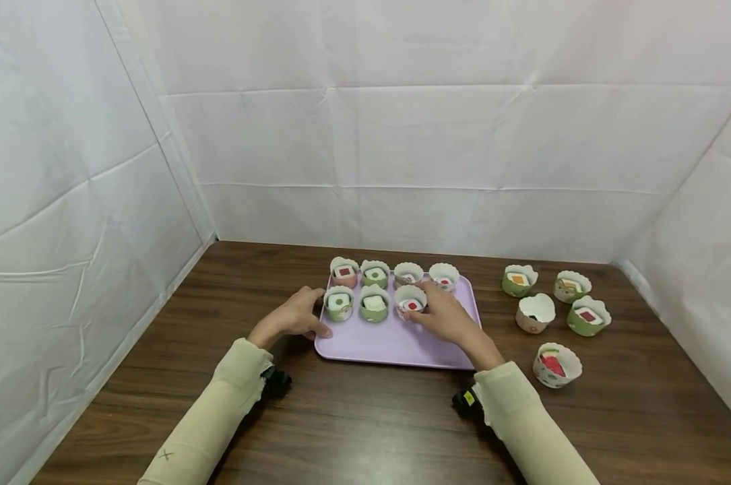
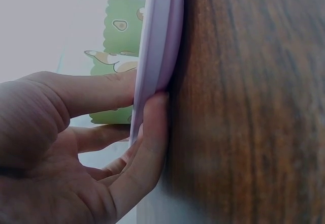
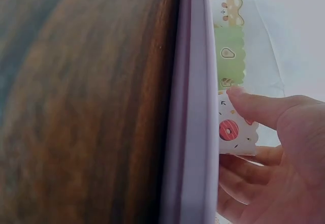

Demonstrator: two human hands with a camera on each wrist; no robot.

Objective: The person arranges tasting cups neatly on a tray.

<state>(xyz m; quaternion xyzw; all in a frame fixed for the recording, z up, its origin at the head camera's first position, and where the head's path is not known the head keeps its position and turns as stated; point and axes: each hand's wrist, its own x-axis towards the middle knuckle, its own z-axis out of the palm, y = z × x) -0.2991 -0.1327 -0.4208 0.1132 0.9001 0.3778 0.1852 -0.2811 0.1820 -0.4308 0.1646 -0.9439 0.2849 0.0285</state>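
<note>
A lilac tray [image 1: 389, 343] lies on the wooden table, bearing two rows of paper baking cups. At its left edge, my left hand [image 1: 294, 314] grips the rim, thumb above and a finger against the underside in the left wrist view. My right hand [image 1: 449, 318] holds a white cup with a donut print [image 3: 236, 132] between thumb and fingers, at the right of the front row. Beside that cup stand a middle green cup [image 1: 374, 311] and a left green cup [image 1: 339, 311]. Small pieces, some with coloured marks, sit inside the cups.
Right of the tray, several more cups stand on the table [image 1: 365, 431], among them a green cup [image 1: 586, 325] and a pale cup with a red piece [image 1: 557, 374]. White sheeting [image 1: 401, 148] hangs behind and at both sides.
</note>
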